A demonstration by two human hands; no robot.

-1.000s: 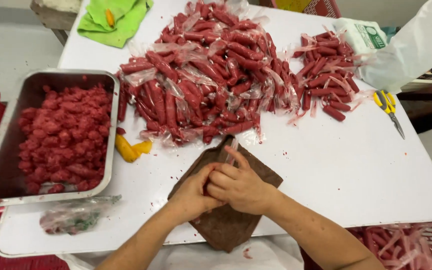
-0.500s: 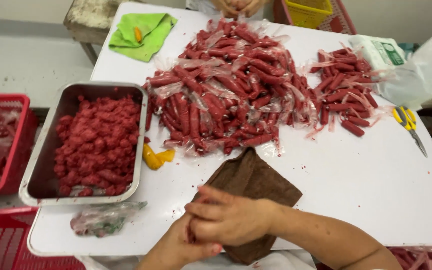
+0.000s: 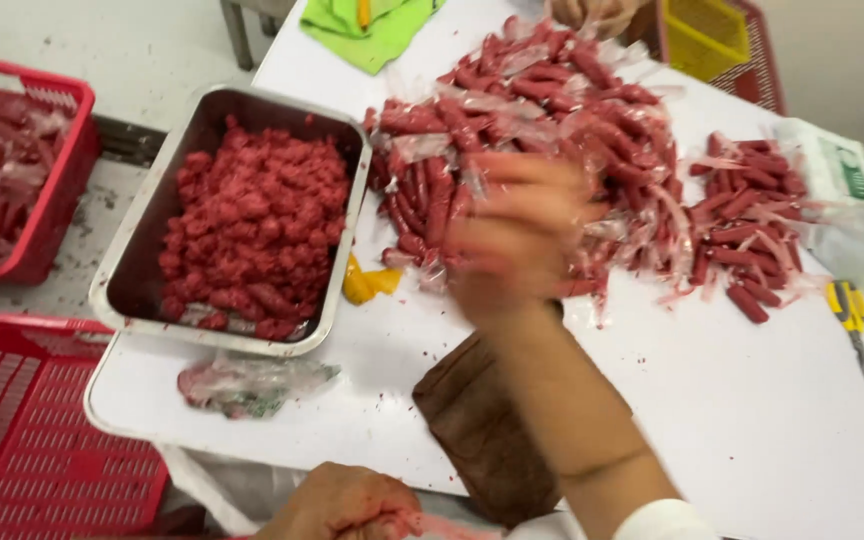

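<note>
Two hands split: my right hand (image 3: 517, 245), blurred, grip unreadable, is over the wrapped sausage pile (image 3: 542, 150) on the table (image 3: 752, 420); my left hand (image 3: 347, 505) clenches pink casing at the near edge, beside the tray (image 3: 137, 290) of meat.

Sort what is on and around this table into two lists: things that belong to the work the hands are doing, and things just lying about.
In the work:
- right hand, blurred, over the pile of wrapped red sausages
- left hand, holding something pink
- metal tray of unwrapped pieces
- brown cloth
- heap of empty wrappers

Lying about:
- yellow-handled scissors
- green cloth
- red baskets
</note>
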